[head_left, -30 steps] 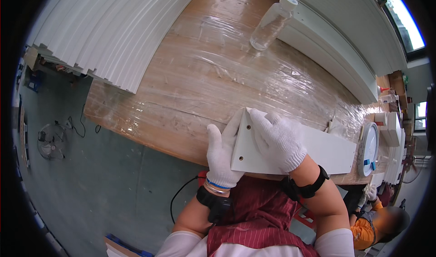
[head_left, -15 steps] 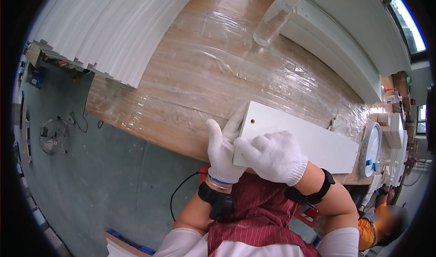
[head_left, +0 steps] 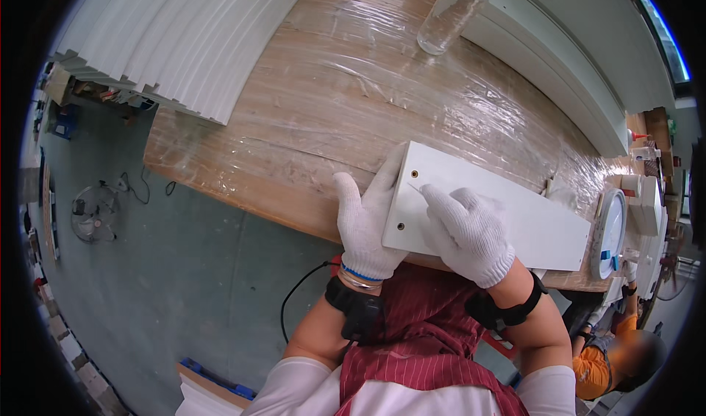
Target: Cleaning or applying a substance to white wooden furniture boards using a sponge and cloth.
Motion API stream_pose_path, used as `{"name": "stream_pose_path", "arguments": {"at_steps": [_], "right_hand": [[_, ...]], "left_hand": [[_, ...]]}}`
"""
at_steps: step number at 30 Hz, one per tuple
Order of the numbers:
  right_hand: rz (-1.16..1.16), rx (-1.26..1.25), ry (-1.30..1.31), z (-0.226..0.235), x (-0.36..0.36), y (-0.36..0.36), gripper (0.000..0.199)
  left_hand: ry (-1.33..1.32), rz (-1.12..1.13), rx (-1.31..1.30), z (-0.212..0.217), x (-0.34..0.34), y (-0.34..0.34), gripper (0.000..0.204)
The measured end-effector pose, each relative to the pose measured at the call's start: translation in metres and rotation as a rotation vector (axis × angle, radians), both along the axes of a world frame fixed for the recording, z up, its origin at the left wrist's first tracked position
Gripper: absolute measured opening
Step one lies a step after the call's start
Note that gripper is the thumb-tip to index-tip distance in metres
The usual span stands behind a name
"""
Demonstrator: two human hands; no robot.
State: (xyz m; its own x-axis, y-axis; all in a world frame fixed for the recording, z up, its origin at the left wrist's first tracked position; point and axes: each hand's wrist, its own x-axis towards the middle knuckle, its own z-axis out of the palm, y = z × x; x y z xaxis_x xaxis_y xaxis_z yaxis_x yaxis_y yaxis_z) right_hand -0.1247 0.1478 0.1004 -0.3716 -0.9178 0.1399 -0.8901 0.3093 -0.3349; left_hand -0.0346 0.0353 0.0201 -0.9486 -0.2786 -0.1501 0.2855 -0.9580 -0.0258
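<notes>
A long white board (head_left: 500, 203) lies slantwise before me near the table's front edge, two brass-ringed holes at its left end. My left hand (head_left: 364, 221), in a white knit glove, is open along that end. Its thumb stands apart and its fingers stretch beside the board's edge. Over the board, my right hand (head_left: 471, 232), gloved alike, is closed in a pinch. From its fingertips pokes a thin, pale pointed piece (head_left: 415, 187), close to the upper hole; the rest of it is hidden in the glove.
Plastic film covers the wooden table (head_left: 294, 122). A clear bottle (head_left: 450, 19) stands at the back beside long white panels (head_left: 544, 63). Stacked white ridged strips (head_left: 176, 41) lie far left. At right are a round white lid (head_left: 610, 232) and a person in orange (head_left: 596, 372).
My right hand has shifted right and away from the board's left end, uncovering the lower hole. The thin piece now shows at its fingertips. My left hand stays at the edge.
</notes>
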Motion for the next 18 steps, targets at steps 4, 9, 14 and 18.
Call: {"name": "stream_pose_path", "arguments": {"at_steps": [4,9,14,18], "right_hand": [[0.161,0.144,0.026,-0.011,0.027,-0.001,0.026],[0.074,0.017,-0.087,-0.004,0.019,0.007,0.032],[0.065,0.111,-0.006,-0.014,0.027,0.006,0.036],[0.202,0.206,-0.109,-0.004,0.037,0.011,0.036]], "left_hand": [[0.012,-0.015,0.020,0.000,-0.003,0.000,0.104],[0.024,-0.010,-0.025,-0.001,0.001,0.000,0.105],[-0.020,-0.012,-0.013,0.002,-0.004,0.001,0.104],[0.084,-0.010,0.065,-0.003,-0.003,0.001,0.105]]}}
